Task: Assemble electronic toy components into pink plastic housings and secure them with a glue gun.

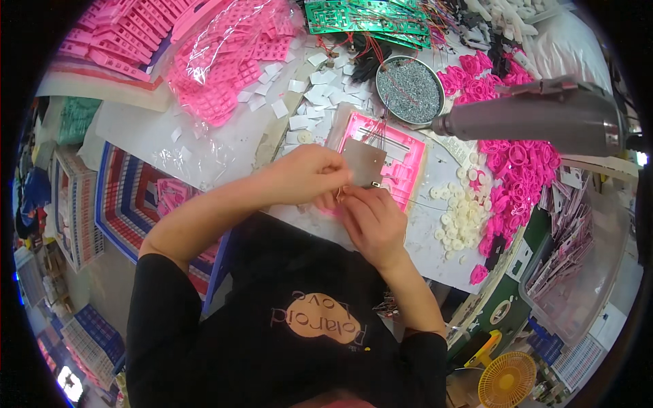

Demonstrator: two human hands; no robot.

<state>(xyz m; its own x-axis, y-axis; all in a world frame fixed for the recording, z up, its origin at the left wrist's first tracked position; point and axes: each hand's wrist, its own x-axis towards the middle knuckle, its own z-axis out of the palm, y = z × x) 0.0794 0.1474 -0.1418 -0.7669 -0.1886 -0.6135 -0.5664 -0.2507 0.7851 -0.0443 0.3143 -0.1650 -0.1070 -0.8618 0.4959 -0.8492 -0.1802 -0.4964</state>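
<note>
My left hand (314, 174) and my right hand (374, 221) meet over the near left corner of a pink plastic housing (410, 168). Both have their fingertips pinched together around something small and thin, perhaps a wire, too hidden to name. A flat grey square plate (364, 162) lies over the housing, right beside my fingertips. Thin red wires (383, 129) run from the housing toward the far side. A small metal part (376, 184) shows by the plate's near right corner. My fingers cover the housing's near left corner.
A round dish of screws (409, 90) stands beyond the housing. A grey power screwdriver (537, 121) juts in from the right. Cream discs (462, 217) and pink rings (520, 180) lie right; white squares (320, 92), bagged pink parts (218, 68) and green circuit boards (367, 19) lie farther away.
</note>
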